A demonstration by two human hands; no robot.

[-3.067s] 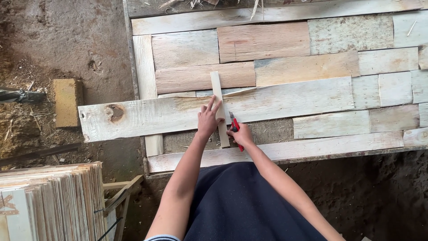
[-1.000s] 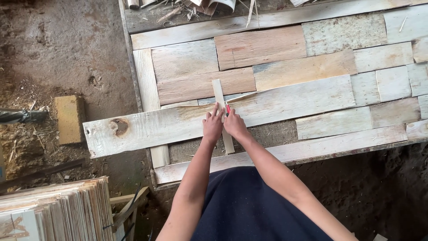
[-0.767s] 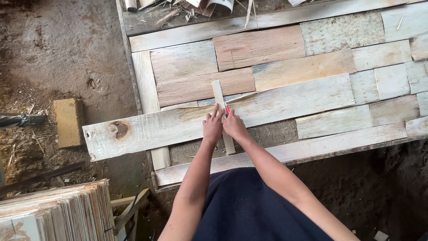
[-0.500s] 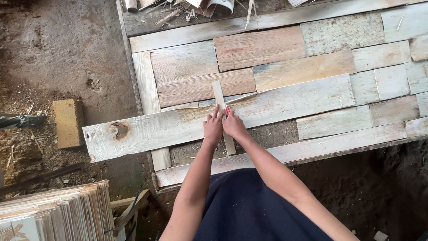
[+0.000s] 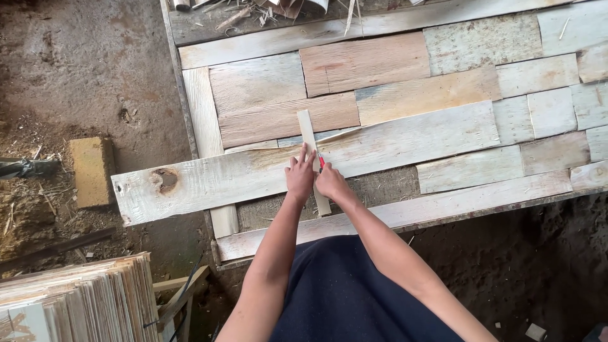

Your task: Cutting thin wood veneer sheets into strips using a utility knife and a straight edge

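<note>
A long pale plank (image 5: 209, 180) with a dark knot lies across a panel of fitted wooden boards (image 5: 392, 95). A narrow wooden strip (image 5: 307, 130) lies crosswise over the plank. My left hand (image 5: 299, 176) presses flat on the strip, fingers spread. My right hand (image 5: 330, 182) sits just right of the strip, closed on a red pencil (image 5: 321, 161) whose tip touches the plank beside the strip's edge.
A yellowish block (image 5: 92, 171) lies on the dirt floor at left. A stack of thin wooden sheets (image 5: 76, 297) stands at the lower left. Wood scraps (image 5: 266, 9) lie above the panel. Dark earth borders the panel's lower right edge.
My right hand has moved up along the strip's edge with the red pencil. My left hand has stayed on the strip. The view has shifted slightly.
</note>
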